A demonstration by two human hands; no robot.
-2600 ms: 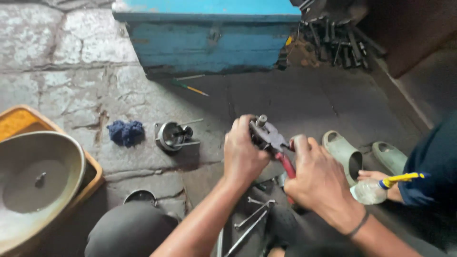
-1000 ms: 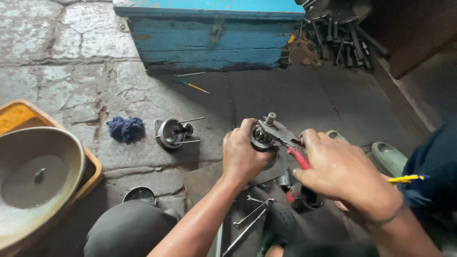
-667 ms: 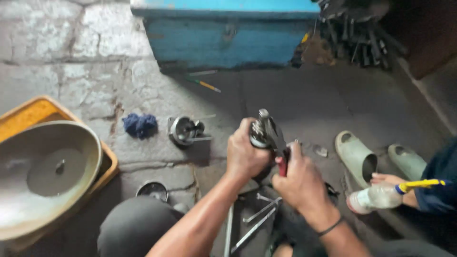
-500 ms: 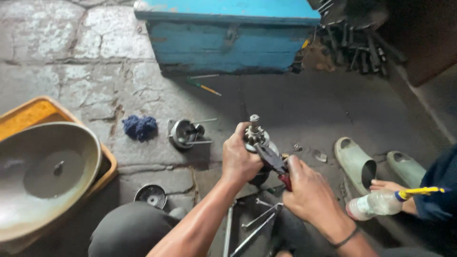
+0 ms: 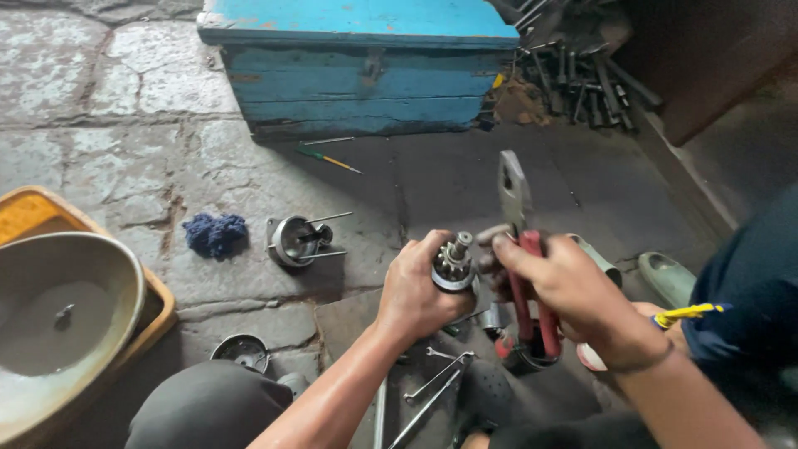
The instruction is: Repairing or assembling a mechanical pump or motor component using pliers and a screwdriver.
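Item: round metal part, a toothed, gear-like steel body with a short shaft sticking up. It sits at frame centre, lifted clear of the floor.

Held by: left hand, fingers wrapped tight around the lower body of the part. Right hand, closed around the red handles of a pair of pliers; the steel head points up toward 12 o'clock, just beside the part at its 3 o'clock. Whether the tool touches the part cannot be told.

Handling (judged): solid steel, heavy for its bulk, rigid, not fragile. Probably greasy, so slippery; best gripped around the broad body as now, keeping fingers off the teeth and the thin shaft.

Surroundings, clock directions from the part:
- 12 o'clock: blue wooden chest, well apart.
- 1 o'clock: heap of dark metal tools by the wall.
- 11 o'clock: green-handled screwdriver on the stone floor.
- 9 o'clock: round metal housing with long bolts; beyond it a blue rag.
- 8 o'clock: metal basin on a yellow tray.
- 6 o'clock: loose wrenches.
- 3 to 4 o'clock: green sandals and another person's dark sleeve.

Obstructions: the other person sits close on the right; loose tools crowd the floor directly beneath.
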